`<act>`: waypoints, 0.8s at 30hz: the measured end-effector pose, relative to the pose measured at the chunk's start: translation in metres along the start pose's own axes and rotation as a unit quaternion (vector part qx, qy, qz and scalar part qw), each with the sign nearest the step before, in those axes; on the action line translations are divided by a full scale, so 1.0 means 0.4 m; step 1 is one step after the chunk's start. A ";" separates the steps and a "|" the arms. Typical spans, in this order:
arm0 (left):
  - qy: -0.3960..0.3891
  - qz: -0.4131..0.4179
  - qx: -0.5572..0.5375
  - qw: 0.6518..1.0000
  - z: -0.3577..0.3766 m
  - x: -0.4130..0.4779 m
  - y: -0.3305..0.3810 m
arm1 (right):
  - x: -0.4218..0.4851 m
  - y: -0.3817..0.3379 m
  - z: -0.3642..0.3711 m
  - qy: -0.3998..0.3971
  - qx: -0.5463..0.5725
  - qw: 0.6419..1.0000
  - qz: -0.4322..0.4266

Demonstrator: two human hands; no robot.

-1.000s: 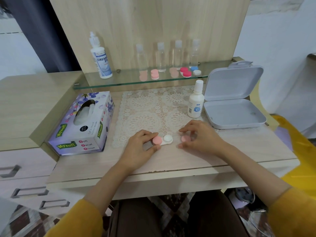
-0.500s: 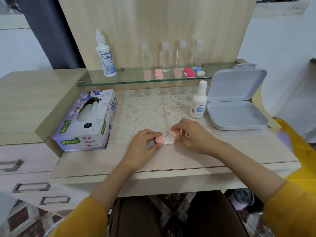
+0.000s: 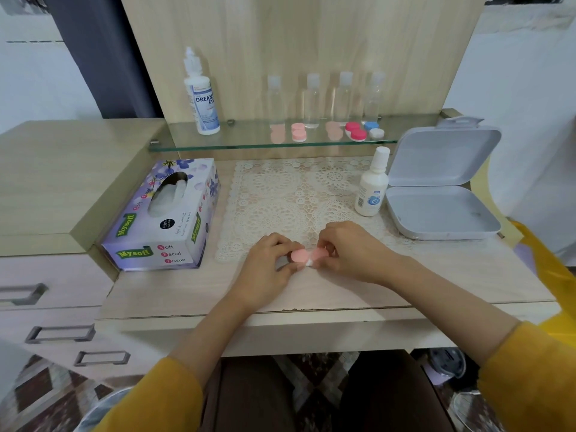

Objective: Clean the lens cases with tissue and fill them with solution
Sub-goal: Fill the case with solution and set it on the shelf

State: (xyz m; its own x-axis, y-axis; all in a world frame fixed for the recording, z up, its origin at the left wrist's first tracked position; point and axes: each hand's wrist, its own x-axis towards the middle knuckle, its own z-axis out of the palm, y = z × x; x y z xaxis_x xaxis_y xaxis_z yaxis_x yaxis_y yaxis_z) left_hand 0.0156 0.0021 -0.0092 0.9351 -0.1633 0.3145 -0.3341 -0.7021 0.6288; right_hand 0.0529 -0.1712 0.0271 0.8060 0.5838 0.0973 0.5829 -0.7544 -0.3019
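- The left hand (image 3: 268, 269) and the right hand (image 3: 352, 251) meet at the front edge of the lace mat (image 3: 296, 198) on the worktop (image 3: 436, 275), both closed on one lens case (image 3: 307, 257).
- The left hand's fingers pinch the case's left side, where a pink cap (image 3: 300, 256) sits.
- The right hand's fingertips pinch a second pink cap (image 3: 318, 253) at the case's right side; whether that cap is seated on the case cannot be told.
- A bit of the case's white base shows between the two caps.
- A small white solution bottle (image 3: 371, 185) stands upright at the mat's right edge, just beside an open grey box (image 3: 442, 194).
- A tissue box (image 3: 165, 216) lies left of the mat, tissue showing in its slot.
- On the glass shelf (image 3: 249, 140) behind stand a larger white bottle (image 3: 201, 95), four clear bottles (image 3: 327, 98) and more lens cases (image 3: 330, 132) in pink, red, blue and white.
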 end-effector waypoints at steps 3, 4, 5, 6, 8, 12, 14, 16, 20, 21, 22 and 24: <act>0.002 0.002 0.000 1.000 0.001 0.001 -0.002 | 0.002 -0.001 -0.006 0.000 0.004 1.000 -0.002; 0.002 0.002 0.000 1.000 0.001 0.001 -0.002 | 0.000 -0.001 -0.008 0.003 0.017 1.000 -0.012; 0.002 0.002 0.000 1.000 0.001 0.001 -0.002 | -0.002 0.000 -0.009 0.005 0.031 0.999 -0.026; 0.002 0.002 0.000 1.000 0.001 0.002 -0.002 | -0.004 0.002 -0.008 0.006 0.038 0.998 -0.042; 0.001 0.004 0.002 1.000 0.002 0.002 -0.001 | -0.004 0.004 -0.007 0.002 0.032 0.998 -0.054; 0.003 0.006 0.004 1.000 0.003 0.002 -0.003 | 0.003 -0.005 -0.003 -0.017 -0.005 0.999 -0.030; 0.002 0.007 0.005 1.000 0.004 0.003 -0.002 | 0.006 -0.008 -0.001 -0.026 -0.029 0.999 -0.029; -0.002 0.008 0.007 1.000 0.003 0.004 -0.003 | 0.005 -0.010 -0.001 -0.033 -0.038 0.998 -0.027; -0.002 0.012 0.003 1.000 0.000 0.005 -0.006 | -0.002 -0.010 0.011 -0.015 -0.024 0.999 -0.038; -0.001 0.012 0.005 1.000 0.000 0.005 -0.006 | -0.005 -0.008 0.015 -0.005 -0.018 0.999 -0.043; 0.000 0.013 0.008 1.000 0.001 0.004 -0.006 | -0.006 -0.005 0.019 0.008 -0.009 0.999 -0.046; 0.001 0.023 0.014 1.000 0.004 0.002 -0.006 | -0.009 0.003 0.026 0.035 0.011 0.998 -0.048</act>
State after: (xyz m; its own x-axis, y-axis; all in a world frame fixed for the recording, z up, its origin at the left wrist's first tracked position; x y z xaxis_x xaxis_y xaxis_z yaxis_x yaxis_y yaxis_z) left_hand 0.0173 0.0027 -0.0115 0.9186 -0.1943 0.3441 -0.3731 -0.7130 0.5936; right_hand 0.0497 -0.1708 0.0166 0.7525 0.6298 0.1925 0.6557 -0.6892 -0.3083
